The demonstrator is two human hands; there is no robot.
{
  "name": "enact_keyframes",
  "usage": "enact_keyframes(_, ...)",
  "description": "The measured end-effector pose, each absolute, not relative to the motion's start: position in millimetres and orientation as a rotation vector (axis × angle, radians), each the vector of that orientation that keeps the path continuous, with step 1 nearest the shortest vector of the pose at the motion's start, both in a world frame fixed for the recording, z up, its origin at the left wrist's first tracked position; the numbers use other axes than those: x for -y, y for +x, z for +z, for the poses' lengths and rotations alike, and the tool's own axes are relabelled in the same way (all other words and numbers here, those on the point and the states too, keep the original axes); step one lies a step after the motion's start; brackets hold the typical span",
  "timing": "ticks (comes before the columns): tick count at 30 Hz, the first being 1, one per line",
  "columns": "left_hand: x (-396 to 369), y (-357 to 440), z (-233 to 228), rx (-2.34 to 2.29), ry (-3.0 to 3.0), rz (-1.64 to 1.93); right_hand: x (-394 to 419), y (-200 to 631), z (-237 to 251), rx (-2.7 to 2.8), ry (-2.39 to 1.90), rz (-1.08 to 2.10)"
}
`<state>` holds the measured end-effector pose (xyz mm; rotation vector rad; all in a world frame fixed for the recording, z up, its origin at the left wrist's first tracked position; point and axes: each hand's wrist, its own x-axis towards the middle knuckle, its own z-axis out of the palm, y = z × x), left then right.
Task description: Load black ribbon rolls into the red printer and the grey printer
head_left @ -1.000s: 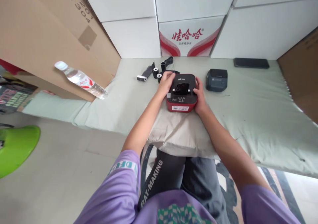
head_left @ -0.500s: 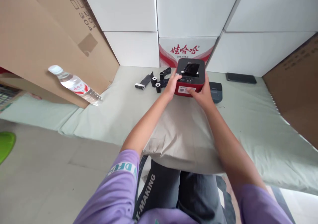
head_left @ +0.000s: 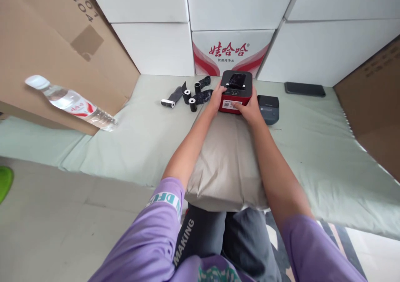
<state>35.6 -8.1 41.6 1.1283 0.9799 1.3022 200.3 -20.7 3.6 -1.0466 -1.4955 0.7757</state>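
Both hands grip a boxy red and black device point(head_left: 246, 91) that looks like a small label printer. It has a dark window on its top and a white sticker on its front. My left hand point(head_left: 216, 98) is closed round its left side, thumb on the top edge. My right hand point(head_left: 251, 108) holds the right side, thumb across the sticker. A smaller dark grey device point(head_left: 270, 110) lies just right of my right hand. Left of the printer are several black ribbon rolls point(head_left: 193, 105), some partly unwound.
White cartons point(head_left: 153, 48) form a wall behind the pale green cloth surface point(head_left: 137, 148). A water bottle point(head_left: 75, 103) leans at the left by a brown cardboard box point(head_left: 46, 44). A black phone point(head_left: 304, 89) lies at the back right, near another brown box point(head_left: 371, 103).
The printer, in both hands, looks lower and more level, close to the cloth surface. The camera view has shifted slightly. Both hands keep their grip; the rolls lie as before.
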Motion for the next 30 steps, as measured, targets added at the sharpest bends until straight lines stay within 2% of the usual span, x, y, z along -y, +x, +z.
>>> enact_keyframes(4, 7, 32, 42, -1.016, 1.208, 1.323, 19, 201, 6, 1.515, -1.049, 0.8)
enact_keyframes(8, 22, 16, 71, -1.051, 1.221, 1.461, 21, 229, 31, 1.463, -1.163, 0.822)
enact_keyframes(13, 74, -14, 108, -1.219, 1.385, 1.684, 33, 269, 57, 1.415, -1.643, 0.446)
enact_keyframes(16, 102, -17, 88, -1.366, 1.551, 1.549, 39, 272, 55, 1.415, -1.956, 0.45)
enact_keyframes(20, 112, -4, 38, -1.337, 2.046, 1.237, 47, 260, 52, 1.38, -2.117, 0.486)
enact_keyframes(23, 110, 5, 22, -1.322, 2.256, 1.031, 54, 253, 60, 1.347, -2.201, 0.481)
enact_keyframes(27, 109, 10, 21, -1.317, 2.231, 1.065, 58, 249, 73, 1.494, -2.019, 0.296)
enact_keyframes(30, 105, 8, 16, -1.375, 1.956, 1.181, 54, 242, 76, 1.656, -1.689, 0.434)
